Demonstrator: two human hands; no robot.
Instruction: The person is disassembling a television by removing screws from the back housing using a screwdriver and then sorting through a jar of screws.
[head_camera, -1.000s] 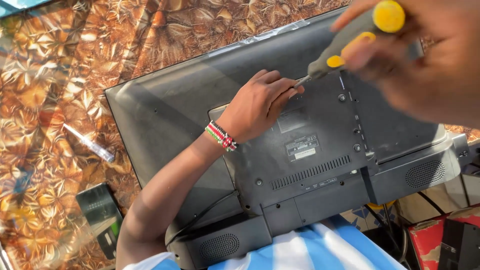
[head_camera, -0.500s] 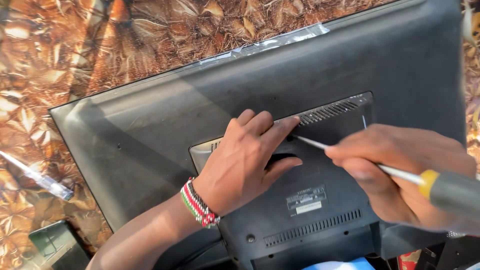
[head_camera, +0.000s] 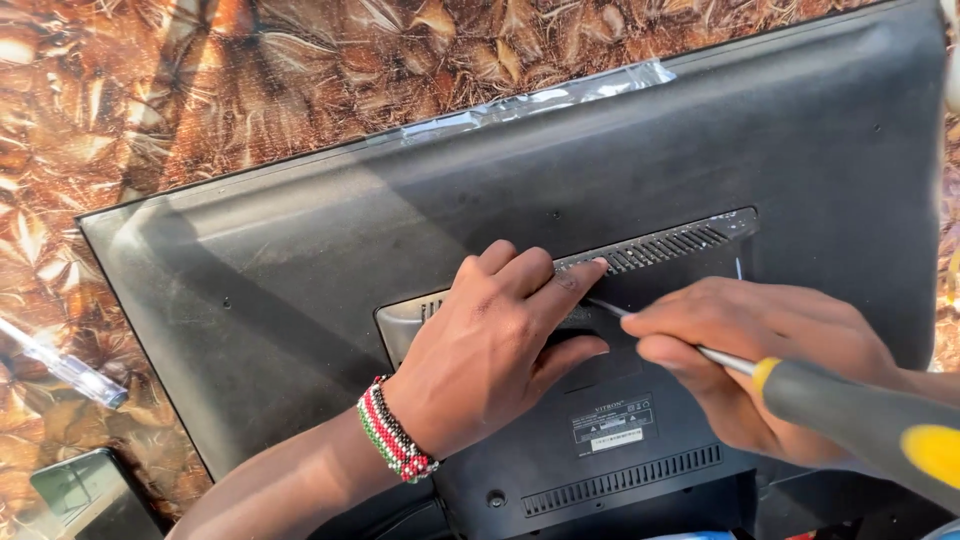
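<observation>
Two hands are engaged: left hand (head_camera: 490, 355) is pressed flat, gripping nothing, steadying the face-down black plastic monitor back (head_camera: 400, 260); right hand (head_camera: 750, 365) is closed around a grey-and-yellow-handled screwdriver (head_camera: 850, 415), tip kept at the vent.

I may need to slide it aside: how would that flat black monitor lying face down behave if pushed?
The monitor lies flat, back up, so tipping seems unlikely. Its plastic shell looks rigid. The glossy patterned tabletop may let it slide easily, though the left hand pressing on it would resist.
</observation>
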